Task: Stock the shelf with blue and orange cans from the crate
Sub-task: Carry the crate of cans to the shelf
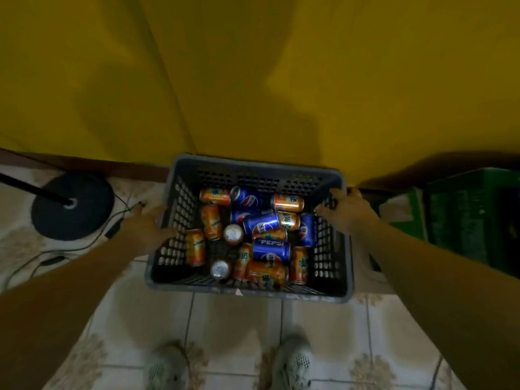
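Observation:
A grey perforated plastic crate (253,291) sits in front of me above the tiled floor, against a yellow cloth. Inside lie several blue cans (270,250) and several orange cans (194,247), mostly on their sides, two standing with silver tops up. My left hand (149,223) grips the crate's left wall from outside. My right hand (344,208) holds the right rim near the far corner, fingers curled over the edge. No shelf is in view.
A yellow cloth (253,80) hangs across the back. A black round lamp base (71,206) with cables stands on the floor at left. A green crate (467,215) sits at right. My two shoes (292,364) are on the patterned tiles below.

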`<state>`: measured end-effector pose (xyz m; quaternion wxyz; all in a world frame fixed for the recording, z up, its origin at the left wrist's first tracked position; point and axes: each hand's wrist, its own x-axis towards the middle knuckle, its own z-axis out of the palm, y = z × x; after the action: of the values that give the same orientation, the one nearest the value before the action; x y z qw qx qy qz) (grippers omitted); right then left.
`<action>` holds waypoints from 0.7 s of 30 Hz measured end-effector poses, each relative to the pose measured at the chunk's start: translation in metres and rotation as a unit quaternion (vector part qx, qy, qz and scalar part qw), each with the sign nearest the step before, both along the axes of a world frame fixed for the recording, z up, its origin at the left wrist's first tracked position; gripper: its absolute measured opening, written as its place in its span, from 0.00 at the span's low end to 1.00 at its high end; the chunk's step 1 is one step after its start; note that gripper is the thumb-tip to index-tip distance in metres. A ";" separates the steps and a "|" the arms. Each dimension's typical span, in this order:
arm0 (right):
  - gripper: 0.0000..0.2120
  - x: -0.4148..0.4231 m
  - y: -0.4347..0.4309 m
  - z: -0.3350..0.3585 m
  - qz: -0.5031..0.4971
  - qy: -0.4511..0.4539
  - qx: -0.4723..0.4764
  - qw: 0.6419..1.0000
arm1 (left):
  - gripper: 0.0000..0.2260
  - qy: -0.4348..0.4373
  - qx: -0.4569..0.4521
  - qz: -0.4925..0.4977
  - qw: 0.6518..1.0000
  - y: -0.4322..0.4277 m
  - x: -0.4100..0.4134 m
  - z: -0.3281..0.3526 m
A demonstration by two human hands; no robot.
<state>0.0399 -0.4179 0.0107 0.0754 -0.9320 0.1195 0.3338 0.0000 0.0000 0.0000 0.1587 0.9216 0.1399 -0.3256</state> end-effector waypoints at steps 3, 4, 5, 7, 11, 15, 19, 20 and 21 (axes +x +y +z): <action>0.41 0.006 -0.016 -0.062 -0.079 0.000 -0.010 0.997 | 0.34 -0.030 -0.019 0.048 0.998 0.014 0.001 -0.051; 0.41 0.004 -0.023 -0.078 -0.105 0.005 -0.001 0.994 | 0.34 -0.036 -0.041 0.067 0.996 0.013 0.000 -0.060; 0.42 0.000 -0.027 -0.090 -0.119 0.001 0.015 0.993 | 0.33 -0.048 -0.067 0.085 0.993 0.011 -0.004 -0.067; 0.40 -0.009 -0.035 -0.112 -0.151 -0.012 0.052 0.987 | 0.32 -0.078 -0.104 0.117 0.985 0.009 -0.015 -0.080; 0.35 -0.022 -0.036 -0.125 -0.182 -0.066 0.084 0.978 | 0.35 -0.125 -0.115 0.095 0.981 0.002 -0.032 -0.090; 0.33 -0.024 -0.036 -0.125 -0.201 -0.088 0.103 0.970 | 0.26 -0.087 -0.057 0.110 0.989 0.000 -0.027 -0.104; 0.34 -0.027 -0.032 -0.121 -0.210 -0.101 0.100 0.967 | 0.21 -0.063 -0.064 0.169 0.981 0.000 -0.021 -0.109; 0.34 -0.028 -0.031 -0.119 -0.214 -0.102 0.103 0.966 | 0.21 -0.061 -0.076 0.185 0.978 -0.001 -0.019 -0.108; 0.33 -0.027 -0.030 -0.119 -0.221 -0.105 0.107 0.964 | 0.22 -0.061 -0.083 0.194 0.976 -0.001 -0.017 -0.108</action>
<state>0.0125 -0.4479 -0.1081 0.2589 -0.8987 0.2775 0.2195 -0.0173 -0.0013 -0.1082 0.3030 0.8785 0.2790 -0.2422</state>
